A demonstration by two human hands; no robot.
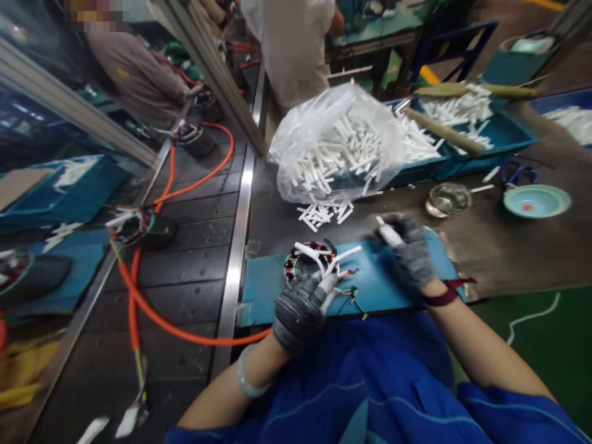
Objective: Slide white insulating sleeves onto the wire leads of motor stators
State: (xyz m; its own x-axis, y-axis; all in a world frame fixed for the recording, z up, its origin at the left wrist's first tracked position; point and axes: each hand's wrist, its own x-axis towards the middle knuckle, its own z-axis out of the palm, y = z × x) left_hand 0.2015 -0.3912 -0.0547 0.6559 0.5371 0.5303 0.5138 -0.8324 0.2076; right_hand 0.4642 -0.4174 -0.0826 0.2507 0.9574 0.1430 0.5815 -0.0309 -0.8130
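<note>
My left hand [300,308], in a grey glove with pale fingertips, is closed around white sleeved leads [343,256] that fan out above its fingers. They rise by a ring-shaped motor stator [290,264] with black and orange windings. The hand covers part of the stator. Thin coloured wires [354,295] with bare ends trail to its right. Over the right part of the blue board [374,277], my gloved right hand [411,253] is raised and pinched, apart from the stator. A short white tube [380,222] shows at its fingertips, somewhat blurred.
A clear plastic bag [342,148] of white tubes stands beyond the board, with loose tubes [319,214] spilling out. Teal bins [506,145], a metal bowl [446,200], scissors [518,174] and a dish [539,202] lie right. Left runs a conveyor [194,246] with an orange hose [171,327]; co-workers stand beyond.
</note>
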